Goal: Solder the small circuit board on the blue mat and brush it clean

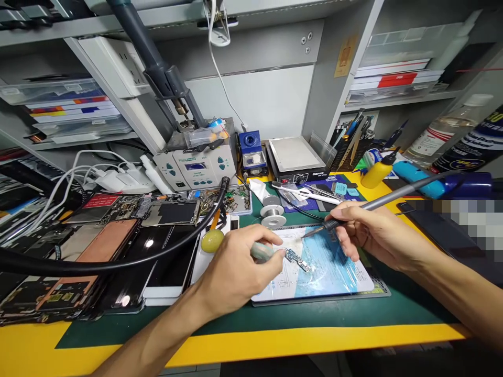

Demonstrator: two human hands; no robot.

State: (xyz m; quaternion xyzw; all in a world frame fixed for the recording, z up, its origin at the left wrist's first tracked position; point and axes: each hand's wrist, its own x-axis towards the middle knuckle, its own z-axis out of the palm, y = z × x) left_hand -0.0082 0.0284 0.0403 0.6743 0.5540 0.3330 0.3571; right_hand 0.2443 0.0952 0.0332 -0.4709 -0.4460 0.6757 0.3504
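Your left hand (pixel 245 264) is closed around a pale green handle (pixel 261 252); its lower end is hidden by your fingers. Your thumb and forefinger meet at the left end of the circuit board (pixel 297 260), the landmark for all positions below. Whether they pinch the board or only adjoin it cannot be determined.

Your right hand (pixel 365 230) is closed on the black grip of the soldering iron (pixel 329 225). The iron is tilted, its metal tip pointing down and left, beyond the board and apart from it. Contact between tip and surface cannot be confirmed.

The board lies over a blue-and-white printed sheet (pixel 346 275) on the green mat (pixel 412 298). Beyond the board, slightly to the left, is the solder spool (pixel 272 212). To its left, past your left hand, is a round yellow-green object (pixel 212 241). Farther beyond the board stands a flat-topped heating unit (pixel 296 157); beyond and left of the board is the grey control station (pixel 202 166). A yellow bottle (pixel 377 172) stands beyond and right of the board.
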